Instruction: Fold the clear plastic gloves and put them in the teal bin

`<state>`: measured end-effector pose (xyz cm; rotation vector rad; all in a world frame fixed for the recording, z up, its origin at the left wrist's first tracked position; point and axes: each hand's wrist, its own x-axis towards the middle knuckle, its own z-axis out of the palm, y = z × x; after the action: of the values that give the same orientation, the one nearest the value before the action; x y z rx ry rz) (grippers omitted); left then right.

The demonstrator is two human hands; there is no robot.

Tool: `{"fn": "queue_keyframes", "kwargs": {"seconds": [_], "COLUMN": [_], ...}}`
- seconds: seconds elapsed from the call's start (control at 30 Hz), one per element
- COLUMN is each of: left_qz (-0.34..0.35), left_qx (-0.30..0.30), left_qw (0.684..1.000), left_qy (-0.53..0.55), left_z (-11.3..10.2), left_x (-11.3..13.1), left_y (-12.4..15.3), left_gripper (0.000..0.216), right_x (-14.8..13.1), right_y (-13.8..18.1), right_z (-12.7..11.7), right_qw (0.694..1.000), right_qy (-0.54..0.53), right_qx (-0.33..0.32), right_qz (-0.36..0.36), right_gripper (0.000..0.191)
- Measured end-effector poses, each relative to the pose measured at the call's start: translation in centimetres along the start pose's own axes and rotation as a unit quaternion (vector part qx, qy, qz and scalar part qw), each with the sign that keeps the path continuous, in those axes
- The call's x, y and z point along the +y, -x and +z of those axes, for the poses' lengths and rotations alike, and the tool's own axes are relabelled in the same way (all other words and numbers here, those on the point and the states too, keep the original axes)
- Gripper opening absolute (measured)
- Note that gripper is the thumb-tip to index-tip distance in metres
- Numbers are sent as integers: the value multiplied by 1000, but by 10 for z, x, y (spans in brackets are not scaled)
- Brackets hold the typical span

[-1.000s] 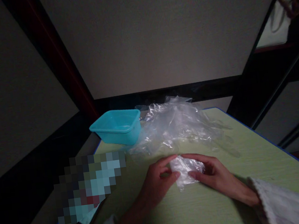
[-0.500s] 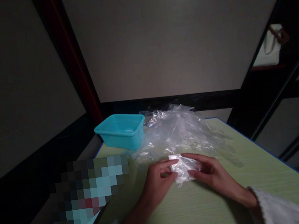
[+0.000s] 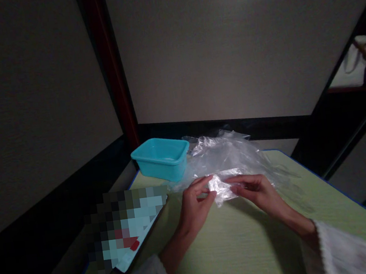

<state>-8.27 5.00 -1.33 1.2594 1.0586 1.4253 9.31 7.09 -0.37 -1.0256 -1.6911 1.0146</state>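
Both my hands hold one small folded piece of clear plastic film (image 3: 222,187) just above a pale green table (image 3: 238,246). My left hand (image 3: 195,206) pinches its left edge between thumb and fingers. My right hand (image 3: 256,190) grips its right side with curled fingers. Right behind the hands lies a loose heap of clear plastic gloves or bags (image 3: 229,155). White knitted sleeves cover both my forearms.
A turquoise plastic tub (image 3: 161,158) stands at the table's far left corner. A blurred-out flat object (image 3: 127,225) lies at the left edge. Dark bed-frame posts and plain walls surround the table; its right edge runs diagonally.
The folded plastic has been lifted slightly off the table and squeezed smaller between both hands. The view has shifted, so everything sits further right and higher.
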Motion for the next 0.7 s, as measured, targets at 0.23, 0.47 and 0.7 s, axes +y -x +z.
{"fn": "queue_keyframes", "kwargs": {"seconds": [0.23,0.47,0.7], "left_qz": [13,-10,-75], "left_qx": [141,272,251], "left_qw": [987,943,917], "left_qy": [80,192,302], "left_z": [-13,-37,-46], "left_x": [0,-1,-1], "left_y": [-18,-37,-44], "left_gripper": [28,20,13], "right_x": [-1,7,10], "right_y": [-9,-7,-4], "right_z": [10,13,16], "right_qw": [1000,1000,1000], "right_qy": [9,9,6], "right_qx": [7,3,-7], "right_qz": [-9,-1,9], "right_gripper": [25,27,27]}}
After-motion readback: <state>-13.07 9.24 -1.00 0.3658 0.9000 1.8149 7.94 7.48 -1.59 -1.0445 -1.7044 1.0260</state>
